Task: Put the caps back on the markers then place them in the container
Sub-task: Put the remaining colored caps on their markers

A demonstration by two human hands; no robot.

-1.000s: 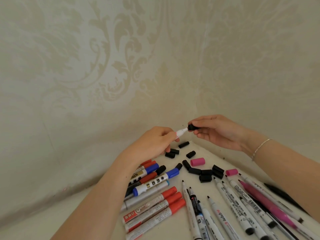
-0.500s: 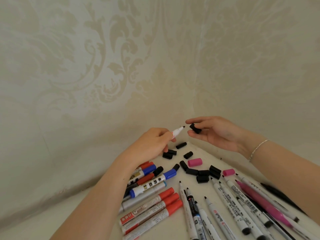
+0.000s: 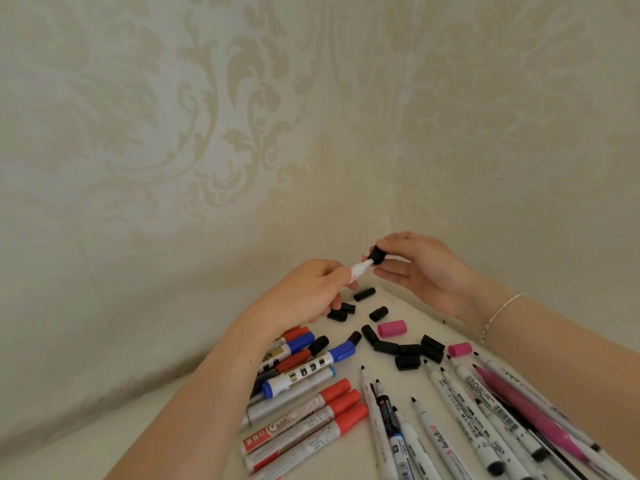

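Note:
My left hand [image 3: 304, 292] grips a white marker [image 3: 464, 269] with its tip pointing up and to the right. My right hand [image 3: 422, 268] pinches a black cap [image 3: 376, 255] and holds it on the marker's tip. Both hands hover above the far corner of the white table [image 3: 194, 424]. Loose black caps [image 3: 408, 355] and two pink caps [image 3: 391, 329] lie on the table below the hands. No container is in view.
Capped red markers [image 3: 311, 424] and blue-capped markers [image 3: 311, 370] lie under my left forearm. Several uncapped white markers [image 3: 460, 420] and a pink marker [image 3: 530, 414] lie at the lower right. Patterned walls meet at the corner just behind the table.
My right hand brought the black cap from a short gap away onto the marker's tip. Both hands stayed above the table corner.

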